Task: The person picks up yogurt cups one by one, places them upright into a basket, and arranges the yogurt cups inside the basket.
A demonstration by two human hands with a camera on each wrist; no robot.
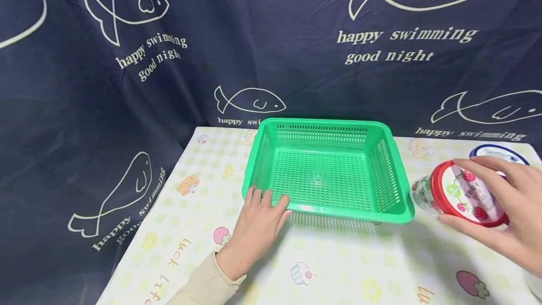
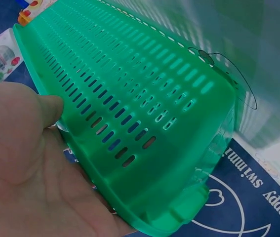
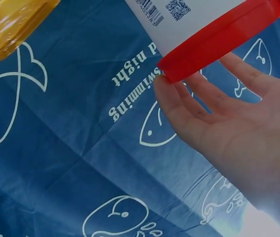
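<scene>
A green plastic basket [image 1: 322, 178] with slotted walls stands on the table, with nothing inside it. My left hand [image 1: 256, 232] grips its front rim near the left corner, fingers over the edge and thumb on the outer side; the thumb [image 2: 51, 108] shows against the slotted wall in the left wrist view. To the right of the basket, my right hand [image 1: 516, 206] holds a tilted plastic jar [image 1: 425, 196] by its red lid [image 3: 219, 42], fingers and thumb spread around the rim. Strawberry pictures cover the lid and body. Whether the jar touches the table is unclear.
Behind the right hand stands a second container with a blue-rimmed lid [image 1: 499, 152]; its yellow body [image 3: 14, 24] shows in the right wrist view. A checked cloth [image 1: 203, 244] covers the table, and a dark blue curtain [image 1: 271, 36] hangs behind and to the left.
</scene>
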